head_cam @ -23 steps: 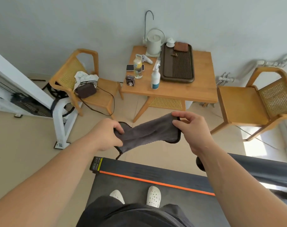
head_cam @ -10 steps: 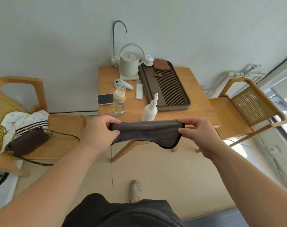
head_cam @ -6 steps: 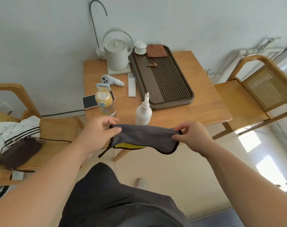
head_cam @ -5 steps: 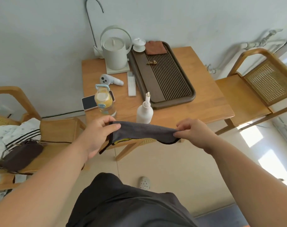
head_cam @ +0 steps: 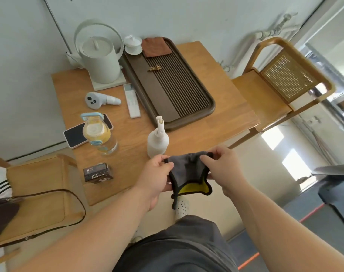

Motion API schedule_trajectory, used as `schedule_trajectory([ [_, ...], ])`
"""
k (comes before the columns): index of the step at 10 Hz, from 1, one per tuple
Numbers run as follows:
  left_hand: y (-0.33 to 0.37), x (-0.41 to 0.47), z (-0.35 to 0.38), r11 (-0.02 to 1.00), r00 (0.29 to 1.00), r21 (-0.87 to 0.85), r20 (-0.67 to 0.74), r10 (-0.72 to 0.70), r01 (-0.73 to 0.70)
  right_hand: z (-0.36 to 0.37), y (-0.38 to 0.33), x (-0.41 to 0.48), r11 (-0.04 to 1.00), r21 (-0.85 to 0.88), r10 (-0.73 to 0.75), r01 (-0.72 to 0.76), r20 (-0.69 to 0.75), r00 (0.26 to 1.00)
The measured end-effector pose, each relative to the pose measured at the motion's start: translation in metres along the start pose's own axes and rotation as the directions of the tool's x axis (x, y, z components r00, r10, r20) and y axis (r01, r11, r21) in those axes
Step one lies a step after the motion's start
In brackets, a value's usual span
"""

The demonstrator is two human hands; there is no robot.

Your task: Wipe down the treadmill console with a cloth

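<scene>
Both hands, left hand [head_cam: 157, 173] & right hand [head_cam: 224, 167], pinch the grey cloth [head_cam: 188, 171] close together over the table [head_cam: 226, 107] edge. Spray bottle [head_cam: 158, 141] sits just beyond, imo easy to knock over w/ a careless reach.

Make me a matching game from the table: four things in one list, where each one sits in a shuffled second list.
Things:
1 kettle
2 spray bottle
3 brown cloth
4 black box

Places:
A far end of the tray
B near table edge, left
C far left corner, on a white base
D just beyond the hands' grey cloth

Pairs: 1-C, 2-D, 3-A, 4-B
</scene>
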State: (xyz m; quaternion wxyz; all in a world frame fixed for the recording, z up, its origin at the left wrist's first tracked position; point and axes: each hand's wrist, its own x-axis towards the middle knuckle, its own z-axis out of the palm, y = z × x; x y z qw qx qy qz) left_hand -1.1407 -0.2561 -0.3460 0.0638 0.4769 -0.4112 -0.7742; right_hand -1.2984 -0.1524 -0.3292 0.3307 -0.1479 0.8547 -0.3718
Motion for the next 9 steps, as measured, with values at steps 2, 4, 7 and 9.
schedule_trajectory([
  [2, 0.012, 0.041, 0.055, 0.995, 0.999, -0.095, -0.002, 0.035, -0.035, -0.007, -0.007, 0.021, 0.993, 0.056, -0.118, 0.106, 0.307, 0.944],
  [4, 0.01, 0.088, 0.078, 0.996, 0.998, -0.086, -0.06, -0.031, 0.026, -0.04, 0.029, 0.106, 1.0, -0.012, -0.024, 0.029, 0.264, 0.964],
  [7, 0.006, 0.153, 0.096, 0.997, 0.934, -0.056, -0.35, -0.074, 0.058, -0.007, 0.042, 0.182, 0.997, -0.032, 0.077, -0.071, 0.281, 0.957],
  [9, 0.017, 0.159, 0.106, 0.95, 0.89, 0.287, -0.455, 0.022, 0.124, -0.006, 0.035, 0.191, 0.982, -0.189, 0.056, 0.016, 0.369, 0.928],
])
